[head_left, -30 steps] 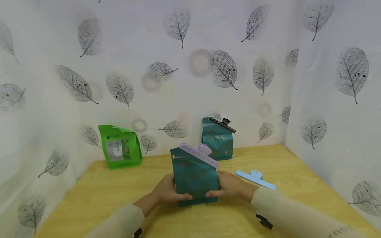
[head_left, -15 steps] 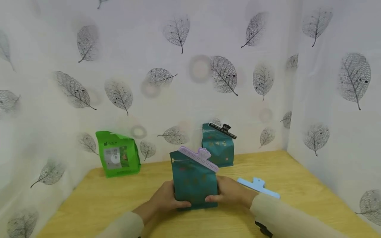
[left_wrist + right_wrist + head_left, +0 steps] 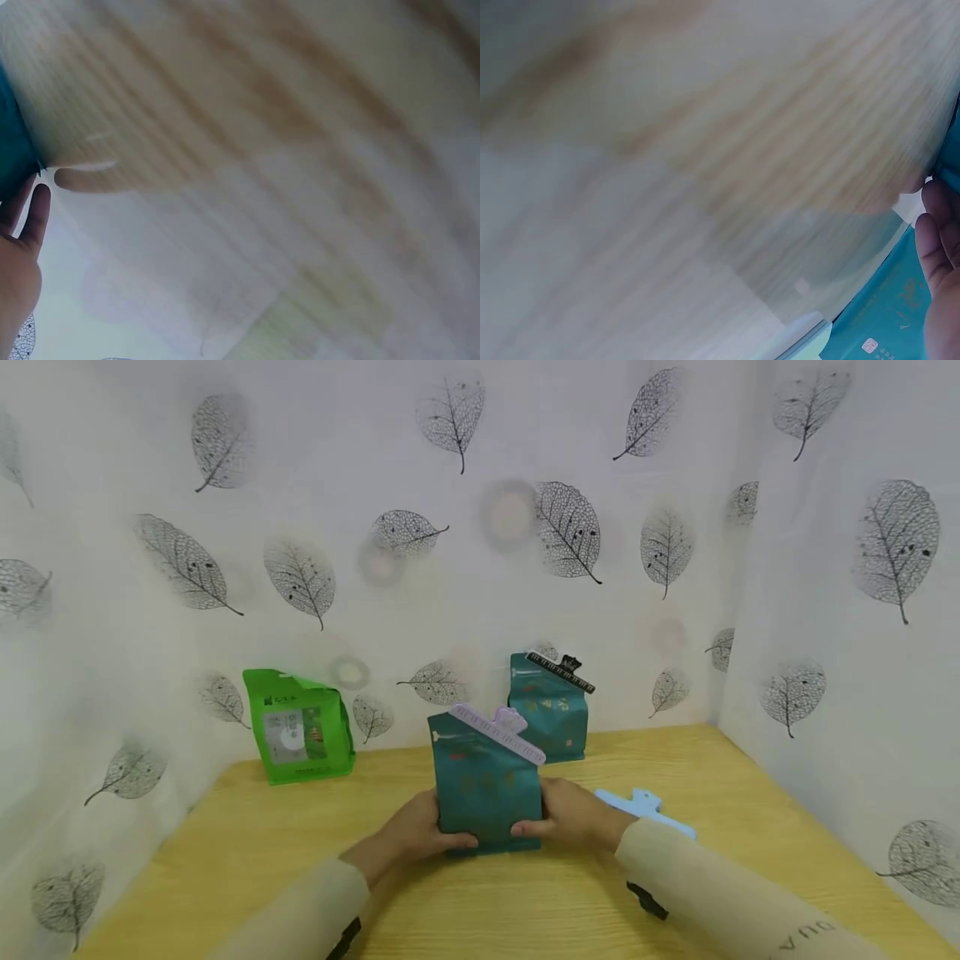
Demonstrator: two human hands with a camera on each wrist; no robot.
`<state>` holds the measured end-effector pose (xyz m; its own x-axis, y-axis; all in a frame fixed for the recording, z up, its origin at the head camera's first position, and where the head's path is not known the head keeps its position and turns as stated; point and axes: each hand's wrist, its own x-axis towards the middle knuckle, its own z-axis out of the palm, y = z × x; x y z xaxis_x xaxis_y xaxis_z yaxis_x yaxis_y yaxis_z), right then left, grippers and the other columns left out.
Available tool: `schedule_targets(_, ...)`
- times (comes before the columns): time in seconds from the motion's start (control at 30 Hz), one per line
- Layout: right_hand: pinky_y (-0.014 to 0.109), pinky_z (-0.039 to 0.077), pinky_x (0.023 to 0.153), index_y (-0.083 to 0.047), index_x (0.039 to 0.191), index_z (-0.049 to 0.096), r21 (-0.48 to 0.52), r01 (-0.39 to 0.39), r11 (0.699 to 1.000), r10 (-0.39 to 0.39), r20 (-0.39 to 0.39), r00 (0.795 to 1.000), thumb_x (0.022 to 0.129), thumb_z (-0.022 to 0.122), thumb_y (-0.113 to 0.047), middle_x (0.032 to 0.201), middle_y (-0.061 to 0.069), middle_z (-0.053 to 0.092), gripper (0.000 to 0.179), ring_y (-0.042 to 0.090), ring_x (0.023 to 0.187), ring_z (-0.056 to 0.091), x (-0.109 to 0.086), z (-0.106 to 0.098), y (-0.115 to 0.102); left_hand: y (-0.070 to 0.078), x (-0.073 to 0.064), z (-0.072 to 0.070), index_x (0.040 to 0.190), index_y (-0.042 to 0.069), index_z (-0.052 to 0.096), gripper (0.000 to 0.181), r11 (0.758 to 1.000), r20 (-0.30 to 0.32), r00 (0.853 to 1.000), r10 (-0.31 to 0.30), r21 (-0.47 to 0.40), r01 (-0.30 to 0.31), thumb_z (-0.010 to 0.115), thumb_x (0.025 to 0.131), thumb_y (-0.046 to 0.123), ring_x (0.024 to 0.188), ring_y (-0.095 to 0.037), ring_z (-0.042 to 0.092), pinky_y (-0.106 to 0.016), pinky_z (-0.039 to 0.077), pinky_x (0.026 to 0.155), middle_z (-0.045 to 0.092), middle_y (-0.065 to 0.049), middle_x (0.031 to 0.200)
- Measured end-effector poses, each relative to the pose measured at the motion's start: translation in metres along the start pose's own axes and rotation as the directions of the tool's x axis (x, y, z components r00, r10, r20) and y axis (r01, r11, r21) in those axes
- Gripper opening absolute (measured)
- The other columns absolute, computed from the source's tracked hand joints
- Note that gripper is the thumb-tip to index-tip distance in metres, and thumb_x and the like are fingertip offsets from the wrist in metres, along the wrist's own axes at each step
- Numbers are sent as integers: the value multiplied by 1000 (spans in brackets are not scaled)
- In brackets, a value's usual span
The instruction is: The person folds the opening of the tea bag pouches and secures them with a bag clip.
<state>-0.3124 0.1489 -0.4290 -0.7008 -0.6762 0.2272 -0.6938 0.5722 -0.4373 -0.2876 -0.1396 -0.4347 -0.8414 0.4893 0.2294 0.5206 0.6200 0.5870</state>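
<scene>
A teal pouch bag (image 3: 487,797) stands upright between my two hands in the head view, a lilac sealing clip (image 3: 501,732) fixed across its slanted top. My left hand (image 3: 414,828) grips its lower left side, and my right hand (image 3: 573,814) grips its lower right. Both thumbs lie along the front; the other fingers are hidden at the sides and behind. Whether its base touches the table cannot be told. The left wrist view catches only the bag's teal edge (image 3: 11,142) by the fingers. In the right wrist view the right hand (image 3: 943,255) is at the frame's edge.
Behind to the right stands another teal bag (image 3: 551,718) with a black clip (image 3: 562,672). A light blue clip (image 3: 648,810) lies on the wooden table (image 3: 300,860), partly behind my right arm. A green bag (image 3: 303,731) stands back left. Leaf-patterned curtain (image 3: 465,610) surrounds the table.
Both hands have shifted the teal bag a little away from me, toward the table's back. The head view has dipped and risen slightly. The other bags and the blue clip stay put.
</scene>
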Motion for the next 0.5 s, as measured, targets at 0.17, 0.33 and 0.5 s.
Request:
schedule_targets(0.17, 36, 53, 97, -11, 147, 42, -8, -12, 1000, 12, 49, 999, 89, 63, -63, 129, 1, 67, 81, 13, 112, 66, 9, -7, -1, -4, 5, -9, 142, 5, 45, 87, 999, 35, 999, -3, 45, 1, 82, 78, 51, 117, -25, 64, -45, 50, 101, 66, -11, 130)
schedule_targets(0.33, 39, 52, 98, -11, 148, 41, 15, -26, 1000, 25, 13, 1000, 90, 67, -57, 129, 2, 67, 78, 15, 113, 67, 9, -12, -4, -1, 9, -10, 136, 2, 50, 83, 996, -29, 999, 16, 88, -14, 84, 77, 49, 110, -26, 68, -45, 53, 95, 69, -13, 121)
schedule_targets(0.5, 38, 51, 101, -8, 149, 37, 17, -9, 1000, 8, 65, 998, 92, 63, -58, 132, 5, 66, 81, 16, 117, 65, 9, -7, -3, -3, 5, -8, 135, 0, 50, 85, 992, 1, 1000, -9, 128, 9, 84, 77, 51, 108, -27, 68, -45, 54, 93, 70, -14, 119)
